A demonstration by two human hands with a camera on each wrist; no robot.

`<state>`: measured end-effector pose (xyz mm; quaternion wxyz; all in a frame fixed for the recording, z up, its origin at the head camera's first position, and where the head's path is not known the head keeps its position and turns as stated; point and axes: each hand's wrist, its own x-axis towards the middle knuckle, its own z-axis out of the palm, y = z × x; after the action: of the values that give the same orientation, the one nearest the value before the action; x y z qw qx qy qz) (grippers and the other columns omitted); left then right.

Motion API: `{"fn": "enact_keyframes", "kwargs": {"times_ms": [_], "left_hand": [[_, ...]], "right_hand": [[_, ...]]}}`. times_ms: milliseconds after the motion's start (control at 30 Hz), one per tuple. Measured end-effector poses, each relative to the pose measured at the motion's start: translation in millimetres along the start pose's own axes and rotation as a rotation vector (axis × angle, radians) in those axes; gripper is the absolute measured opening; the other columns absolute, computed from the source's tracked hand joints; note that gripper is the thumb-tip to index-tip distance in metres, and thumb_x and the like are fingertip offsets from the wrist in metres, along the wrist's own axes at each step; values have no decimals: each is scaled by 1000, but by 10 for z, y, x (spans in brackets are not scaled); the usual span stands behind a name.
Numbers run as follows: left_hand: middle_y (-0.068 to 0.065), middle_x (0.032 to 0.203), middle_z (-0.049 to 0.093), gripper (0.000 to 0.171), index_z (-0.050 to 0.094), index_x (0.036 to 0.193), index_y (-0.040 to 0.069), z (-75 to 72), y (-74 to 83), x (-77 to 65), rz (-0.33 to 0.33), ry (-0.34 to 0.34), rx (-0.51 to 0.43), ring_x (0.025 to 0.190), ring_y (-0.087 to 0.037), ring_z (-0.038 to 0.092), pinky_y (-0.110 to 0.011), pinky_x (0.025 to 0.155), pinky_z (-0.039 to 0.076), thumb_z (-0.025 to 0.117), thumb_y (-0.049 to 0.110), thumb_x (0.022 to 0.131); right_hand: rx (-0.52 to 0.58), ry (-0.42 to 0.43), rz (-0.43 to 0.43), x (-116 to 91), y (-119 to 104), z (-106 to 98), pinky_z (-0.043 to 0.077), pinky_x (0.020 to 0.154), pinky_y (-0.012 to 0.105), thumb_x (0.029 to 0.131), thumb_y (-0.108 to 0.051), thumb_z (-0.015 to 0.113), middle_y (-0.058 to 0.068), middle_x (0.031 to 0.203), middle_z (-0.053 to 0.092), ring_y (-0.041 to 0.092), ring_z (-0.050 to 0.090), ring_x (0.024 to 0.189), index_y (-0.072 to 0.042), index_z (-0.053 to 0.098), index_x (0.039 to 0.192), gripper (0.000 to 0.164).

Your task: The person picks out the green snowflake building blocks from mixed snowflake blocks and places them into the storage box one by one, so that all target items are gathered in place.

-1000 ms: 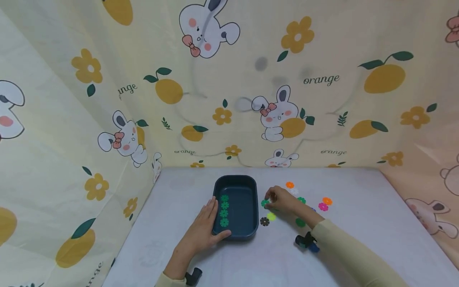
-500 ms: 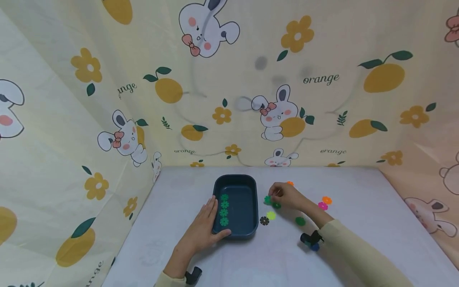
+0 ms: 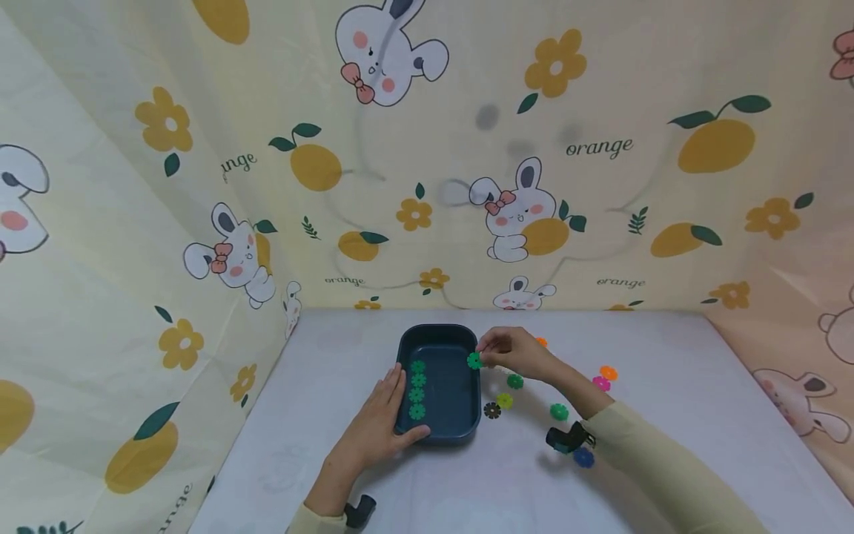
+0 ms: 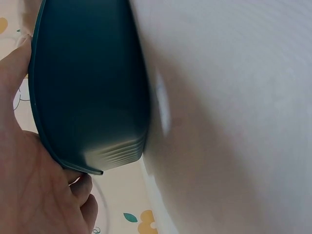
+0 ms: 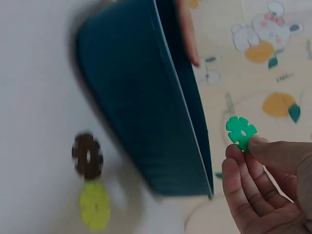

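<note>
A dark blue-green rectangular tub stands on the table, with a column of several green flower-shaped discs along its left inside. My left hand rests on the tub's near left corner, fingers straight along the left wall and thumb over the near rim. Between thumb and fingertips, my right hand pinches one green notched disc at the tub's right rim. In the right wrist view, a brown disc and a yellow-green disc lie beside the tub.
Loose discs lie right of the tub: green, another green, pink, orange and blue. Another orange disc shows behind the right hand. A patterned curtain closes off the table's back.
My right hand has taken up a green disc from the table and carried it left and away from me to the tub's right rim. The left hand stays put.
</note>
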<state>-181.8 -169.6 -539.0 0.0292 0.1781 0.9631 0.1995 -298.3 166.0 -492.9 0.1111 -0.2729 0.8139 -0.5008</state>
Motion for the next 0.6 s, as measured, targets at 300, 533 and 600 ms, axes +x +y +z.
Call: {"fn": "enact_keyframes", "kwargs": {"times_ms": [300,533,600], "left_hand": [[-6,182,2,114,12,173,6,4,-6,-3,10,-1,-2,167,-24,8,-48,135,16,63,73,97],[-7,182,2,114,11,173,6,0,-17,4,12,-2,8,167,-24,8,-47,135,16,62,74,97],[-7,182,3,113,12,173,6,-8,-14,4,14,0,6,167,-25,8,-48,135,16,63,73,97]], "right_hand": [[-17,-190,-43,261,-118,336,63,83,26,101,-3,73,4,101,74,17,68,88,-7,76,110,10],[-128,-337,-32,481,-147,516,61,80,24,101,-3,74,-2,100,74,12,66,85,-10,77,108,11],[-160,-373,-38,544,-145,555,62,79,24,100,-2,74,-3,97,74,12,66,84,-11,78,106,11]]}}
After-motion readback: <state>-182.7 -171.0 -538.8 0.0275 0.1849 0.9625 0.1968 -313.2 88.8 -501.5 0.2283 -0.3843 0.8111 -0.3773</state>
